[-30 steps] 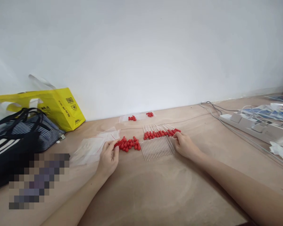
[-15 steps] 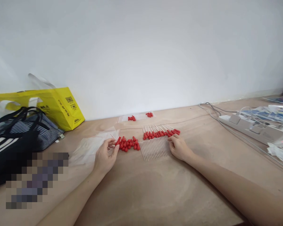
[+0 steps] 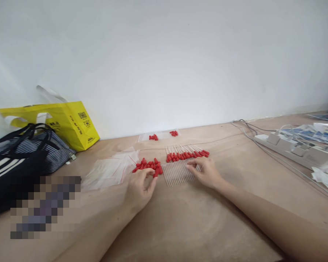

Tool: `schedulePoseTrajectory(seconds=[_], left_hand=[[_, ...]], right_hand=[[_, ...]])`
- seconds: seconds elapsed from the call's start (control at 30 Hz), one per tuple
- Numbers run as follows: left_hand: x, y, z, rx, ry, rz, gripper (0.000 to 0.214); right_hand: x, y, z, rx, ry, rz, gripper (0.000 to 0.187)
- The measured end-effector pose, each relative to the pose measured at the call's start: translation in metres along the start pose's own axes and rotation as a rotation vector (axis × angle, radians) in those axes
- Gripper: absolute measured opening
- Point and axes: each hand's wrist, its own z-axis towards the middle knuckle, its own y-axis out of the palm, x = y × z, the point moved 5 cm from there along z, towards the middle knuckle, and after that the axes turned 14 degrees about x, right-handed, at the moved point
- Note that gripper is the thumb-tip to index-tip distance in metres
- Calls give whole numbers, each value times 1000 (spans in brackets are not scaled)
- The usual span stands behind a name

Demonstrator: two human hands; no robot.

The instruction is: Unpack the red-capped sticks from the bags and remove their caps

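My left hand (image 3: 140, 189) is at the front right of a loose pile of red rubber dropper bulbs (image 3: 144, 163). Its thumb and fingertips close on one red bulb (image 3: 155, 174). Over the right part of a row of clear glass dropper tubes (image 3: 176, 174) lies my right hand (image 3: 203, 171), thumb and index finger pinched at the tubes' far ends; it seems to grip a glass tube, partly hidden by the fingers. Just behind are droppers with red bulbs (image 3: 187, 155) fitted, lying side by side with their glass ends pointing away.
Clear zip bags (image 3: 109, 169) lie left of the pile. Near the wall, bagged droppers (image 3: 164, 136) show red bulbs. A yellow bag (image 3: 83, 127) and a dark striped bag (image 3: 54, 149) stand at left; a white power strip (image 3: 292, 149) with cables is at right.
My left hand has moved right and nearer, from the left side of the bulb pile to its front right. My right hand's fingertips have shifted left along the glass tubes.
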Motion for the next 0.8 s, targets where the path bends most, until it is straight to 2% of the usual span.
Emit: schedulePoseTrajectory(seconds=[0.07,0.17,0.33,0.53,0.63,0.77,0.8], left_hand=[[16,9,-5,-60,66,-27,10],[27,19,-10,-117,110,-80,9],[31,23,-8,-106,110,-142,11],[34,24,-6,-80,152,-111,11],[28,19,-5,-54,190,-44,20],[9,12,-1,-79,204,66,31],[4,11,-1,-92,201,81,31]], right_hand=[[-18,7,-7,-41,28,63,25],[-37,18,-15,-96,51,167,24],[-42,19,-14,-69,61,242,21],[-54,17,-14,-161,-79,206,14],[-35,9,-5,-99,-56,140,13],[22,-19,7,124,197,-109,11],[34,-24,7,127,248,-174,13]])
